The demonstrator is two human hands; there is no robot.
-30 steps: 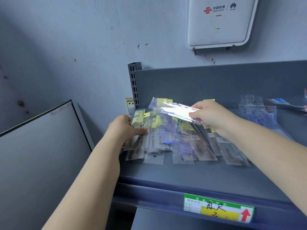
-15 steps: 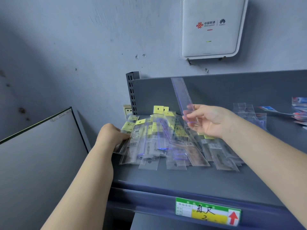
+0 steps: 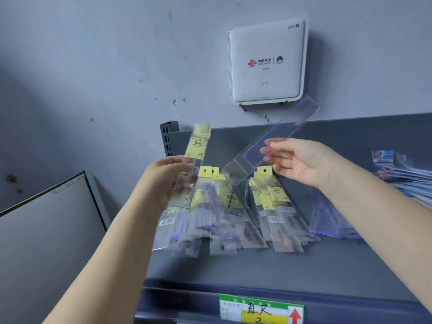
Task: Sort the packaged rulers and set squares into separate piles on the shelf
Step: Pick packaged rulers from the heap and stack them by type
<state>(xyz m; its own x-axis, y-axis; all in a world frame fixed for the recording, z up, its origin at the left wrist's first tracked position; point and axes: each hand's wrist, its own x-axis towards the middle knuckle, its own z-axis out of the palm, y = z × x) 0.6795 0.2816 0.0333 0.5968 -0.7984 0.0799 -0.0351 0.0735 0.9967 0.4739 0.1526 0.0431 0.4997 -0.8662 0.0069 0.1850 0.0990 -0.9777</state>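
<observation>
My left hand holds a packaged ruler with a yellow label upright above the shelf. My right hand grips a clear packaged ruler, tilted up to the right. Below them, a fanned pile of packaged rulers with yellow labels lies on the grey shelf. A second group of the same packs lies just to its right. Clear packaged set squares rest further right, partly hidden by my right forearm.
A white router box hangs on the wall above. A stack of colourful packets sits at the shelf's far right. A green and yellow price label marks the front edge. A slanted grey panel stands at the left.
My left hand has lifted a yellow-labelled ruler pack off the pile. My right hand has swung its clear ruler from pointing up-left to up-right. The view has tilted down.
</observation>
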